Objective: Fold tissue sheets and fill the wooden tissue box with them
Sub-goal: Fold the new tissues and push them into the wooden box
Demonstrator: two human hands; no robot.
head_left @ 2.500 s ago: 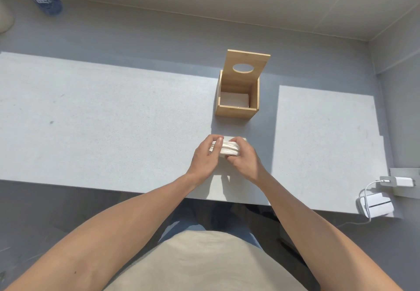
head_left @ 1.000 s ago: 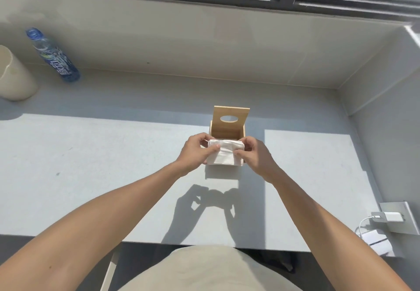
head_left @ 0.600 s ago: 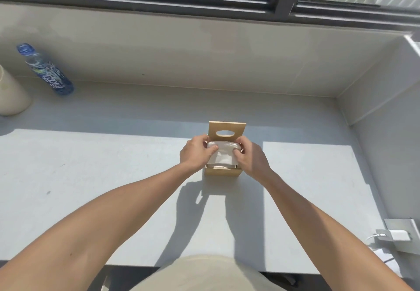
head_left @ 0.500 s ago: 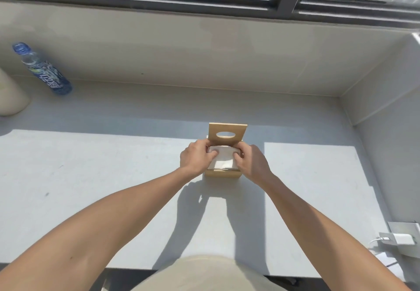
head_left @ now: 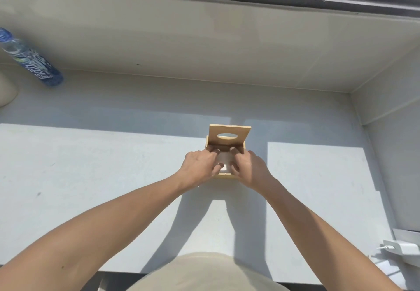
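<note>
The wooden tissue box (head_left: 225, 176) stands on the grey ledge, its hinged lid (head_left: 238, 134) with an oval hole raised upright at the back. A white stack of folded tissues (head_left: 223, 159) lies inside the open box, partly in shadow. My left hand (head_left: 200, 165) grips the stack's left side and my right hand (head_left: 248, 166) its right side. The fingers of both hands reach down into the box. Most of the stack is hidden by the fingers and the box walls.
A blue-labelled water bottle (head_left: 34, 63) lies at the far left near a cream container (head_left: 6, 88). A white charger (head_left: 406, 248) is plugged into a wall socket at the lower right. A wall closes the ledge on the right, a window frame at the back.
Both hands lifted the tissue stack from the ledge, carried it forward over the box and lowered it inside. The fingers now sit deeper in the box than half a second ago.
</note>
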